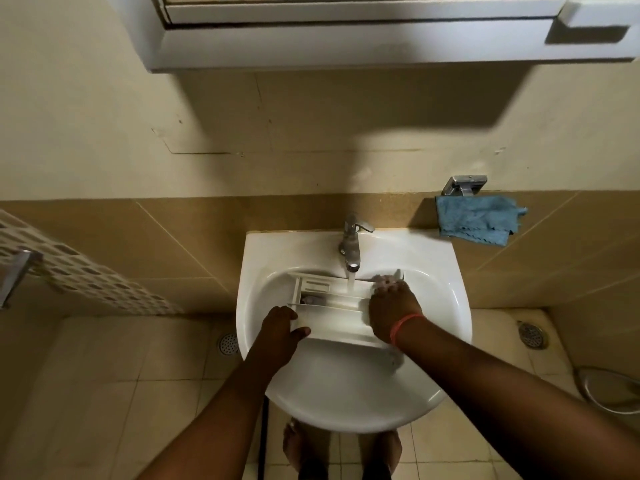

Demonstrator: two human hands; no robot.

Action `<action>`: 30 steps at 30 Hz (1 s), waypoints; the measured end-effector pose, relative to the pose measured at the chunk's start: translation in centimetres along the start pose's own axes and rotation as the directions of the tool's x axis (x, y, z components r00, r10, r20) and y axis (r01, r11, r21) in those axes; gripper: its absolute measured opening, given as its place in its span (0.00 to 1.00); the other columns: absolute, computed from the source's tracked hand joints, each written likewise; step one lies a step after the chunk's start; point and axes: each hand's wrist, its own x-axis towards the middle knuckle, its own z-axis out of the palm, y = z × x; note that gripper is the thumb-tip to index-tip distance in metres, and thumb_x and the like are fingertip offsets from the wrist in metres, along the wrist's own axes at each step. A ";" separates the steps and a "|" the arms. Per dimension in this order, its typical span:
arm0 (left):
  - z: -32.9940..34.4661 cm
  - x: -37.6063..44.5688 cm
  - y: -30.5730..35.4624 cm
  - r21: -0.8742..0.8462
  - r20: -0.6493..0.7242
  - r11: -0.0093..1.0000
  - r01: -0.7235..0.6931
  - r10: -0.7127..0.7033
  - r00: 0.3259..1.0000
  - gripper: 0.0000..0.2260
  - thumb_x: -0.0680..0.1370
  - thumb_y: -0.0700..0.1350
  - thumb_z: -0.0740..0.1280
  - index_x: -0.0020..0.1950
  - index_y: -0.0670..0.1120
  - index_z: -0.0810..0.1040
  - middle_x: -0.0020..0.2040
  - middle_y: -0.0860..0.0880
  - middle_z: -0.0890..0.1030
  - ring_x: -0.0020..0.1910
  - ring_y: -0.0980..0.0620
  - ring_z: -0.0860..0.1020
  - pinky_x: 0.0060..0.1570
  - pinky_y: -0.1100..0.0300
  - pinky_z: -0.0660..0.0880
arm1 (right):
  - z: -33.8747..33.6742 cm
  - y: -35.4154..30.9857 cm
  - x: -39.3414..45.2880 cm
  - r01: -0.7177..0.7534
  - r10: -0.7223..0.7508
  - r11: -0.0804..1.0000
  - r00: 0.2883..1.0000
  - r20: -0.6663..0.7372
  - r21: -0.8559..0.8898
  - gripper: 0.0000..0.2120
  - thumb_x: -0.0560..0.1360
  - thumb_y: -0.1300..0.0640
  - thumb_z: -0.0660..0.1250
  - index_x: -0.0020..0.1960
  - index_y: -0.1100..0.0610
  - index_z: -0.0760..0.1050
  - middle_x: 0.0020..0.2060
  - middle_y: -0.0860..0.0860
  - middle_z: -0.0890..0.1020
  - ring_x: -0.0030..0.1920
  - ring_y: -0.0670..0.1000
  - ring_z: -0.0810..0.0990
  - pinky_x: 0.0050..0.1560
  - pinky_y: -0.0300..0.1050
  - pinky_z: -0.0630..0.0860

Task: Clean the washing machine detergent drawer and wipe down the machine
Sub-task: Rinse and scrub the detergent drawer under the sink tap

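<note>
The white detergent drawer (332,301) lies across the basin of a white sink (346,386), its compartments facing up. Water runs from the chrome tap (350,245) into the drawer. My left hand (282,325) grips the drawer's near left corner. My right hand (391,306), with an orange band at the wrist, presses on the drawer's right end; its fingertips are soapy and seem to hold something pale and small, too blurred to make out.
A blue cloth (479,220) hangs from a chrome holder (464,185) on the wall right of the sink. A white cabinet (363,32) juts out overhead. Floor drains (228,344) (533,336) flank the sink. My bare feet (301,448) stand below it.
</note>
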 end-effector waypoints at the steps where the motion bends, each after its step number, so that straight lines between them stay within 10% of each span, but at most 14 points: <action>1: -0.1 0.0 0.0 0.000 -0.001 1.000 0.003 -0.003 1.000 0.20 0.76 0.48 0.71 0.64 0.41 0.73 0.62 0.44 0.73 0.60 0.46 0.74 0.63 0.58 0.68 | -0.7 0.1 0.7 -0.009 0.018 0.987 0.998 -0.054 0.160 0.22 0.78 0.57 0.54 0.71 0.60 0.69 0.69 0.62 0.69 0.70 0.61 0.67 0.73 0.60 0.57; 5: -0.3 -0.1 0.0 0.021 0.003 1.000 0.002 -0.002 1.000 0.20 0.76 0.49 0.71 0.64 0.41 0.73 0.62 0.44 0.73 0.61 0.47 0.74 0.63 0.58 0.69 | -1.7 -1.3 2.4 0.000 0.333 0.404 0.931 -0.147 0.915 0.10 0.77 0.67 0.59 0.50 0.60 0.78 0.51 0.60 0.79 0.52 0.56 0.78 0.60 0.48 0.69; 8: -0.3 0.0 0.3 0.025 -0.002 1.000 -0.007 0.007 1.000 0.20 0.76 0.49 0.72 0.64 0.42 0.73 0.61 0.44 0.73 0.60 0.47 0.74 0.63 0.59 0.69 | -2.5 -4.1 3.5 -0.093 0.337 -0.058 0.935 0.107 0.994 0.11 0.79 0.72 0.56 0.52 0.65 0.76 0.51 0.61 0.78 0.52 0.56 0.79 0.60 0.47 0.75; 10: -0.3 0.0 0.4 0.032 0.000 0.999 -0.003 0.003 1.000 0.20 0.76 0.49 0.71 0.64 0.42 0.73 0.62 0.45 0.73 0.60 0.47 0.74 0.63 0.58 0.69 | -3.4 -4.7 4.1 -0.060 0.187 0.070 0.981 0.046 0.996 0.11 0.78 0.69 0.60 0.58 0.65 0.75 0.54 0.61 0.77 0.57 0.57 0.77 0.63 0.49 0.72; 15: 0.1 -0.3 -0.4 0.025 0.017 1.000 0.014 -0.014 1.000 0.20 0.77 0.49 0.71 0.64 0.42 0.73 0.62 0.44 0.73 0.61 0.47 0.73 0.62 0.60 0.67 | -0.5 -2.7 3.1 0.192 -0.022 0.789 0.958 -0.285 0.584 0.12 0.80 0.60 0.56 0.54 0.61 0.78 0.54 0.59 0.80 0.54 0.56 0.78 0.57 0.47 0.73; 20: -0.1 0.5 0.5 0.016 -0.002 0.999 -0.045 0.045 0.999 0.20 0.76 0.49 0.71 0.64 0.41 0.73 0.61 0.44 0.73 0.60 0.48 0.73 0.60 0.61 0.67 | 1.2 -1.9 2.8 0.024 0.007 0.947 0.995 -0.096 0.319 0.18 0.78 0.57 0.56 0.64 0.61 0.74 0.62 0.60 0.75 0.65 0.61 0.73 0.63 0.52 0.72; 28: -0.7 0.7 -0.3 0.061 0.013 0.998 -0.028 0.027 1.000 0.20 0.76 0.49 0.71 0.64 0.43 0.73 0.63 0.46 0.73 0.61 0.48 0.73 0.61 0.61 0.68 | 1.0 -2.1 4.4 0.280 -0.142 0.791 0.949 -0.280 0.545 0.15 0.77 0.65 0.58 0.62 0.64 0.75 0.60 0.61 0.78 0.63 0.60 0.75 0.66 0.49 0.68; 30: -0.7 0.8 -0.3 0.053 0.018 0.998 -0.026 0.025 1.000 0.20 0.76 0.49 0.71 0.65 0.43 0.73 0.63 0.46 0.72 0.62 0.48 0.73 0.62 0.60 0.68 | 1.3 -0.9 4.5 0.055 0.156 0.391 0.980 -0.125 0.919 0.11 0.77 0.65 0.60 0.49 0.60 0.81 0.50 0.57 0.82 0.56 0.56 0.79 0.62 0.47 0.69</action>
